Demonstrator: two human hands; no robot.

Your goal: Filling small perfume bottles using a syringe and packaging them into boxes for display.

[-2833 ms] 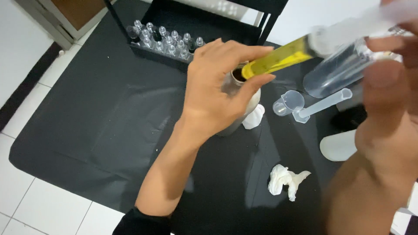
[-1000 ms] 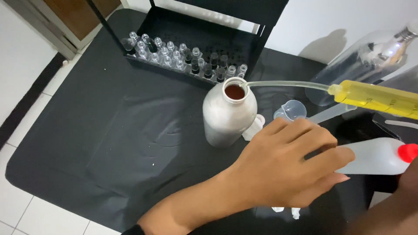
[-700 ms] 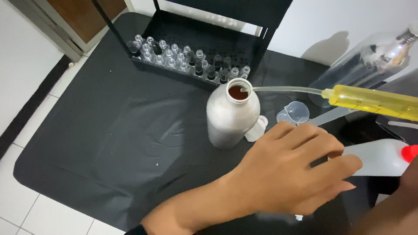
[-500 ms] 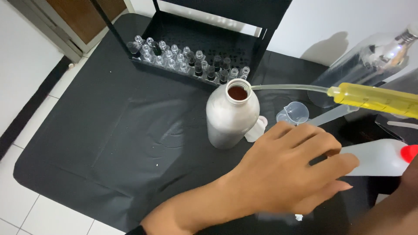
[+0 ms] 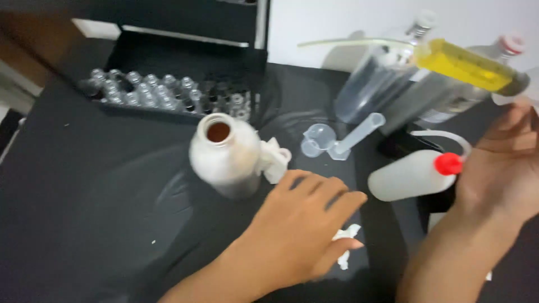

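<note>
My right hand (image 5: 502,163) holds a large syringe (image 5: 469,66) filled with yellow liquid, raised at the right, its thin tube (image 5: 359,41) stretching left in the air. My left hand (image 5: 300,224) rests palm down on the black mat (image 5: 84,185), fingers apart, over a crumpled white tissue (image 5: 342,247). Just left of it stands an open silver metal bottle (image 5: 222,154) with dark liquid showing in its mouth. A white cap or tissue piece (image 5: 274,160) lies against the bottle.
A black tray of several small glass vials (image 5: 163,92) sits at the back left. A small clear beaker (image 5: 315,140), a lying measuring cylinder (image 5: 355,134), a white squeeze bottle with red cap (image 5: 412,175) and a big clear cylinder (image 5: 376,84) crowd the right.
The syringe tube has lifted off the bottle mouth and the syringe has risen to the upper right. My view has shifted right. My left hand stays on the tissue.
</note>
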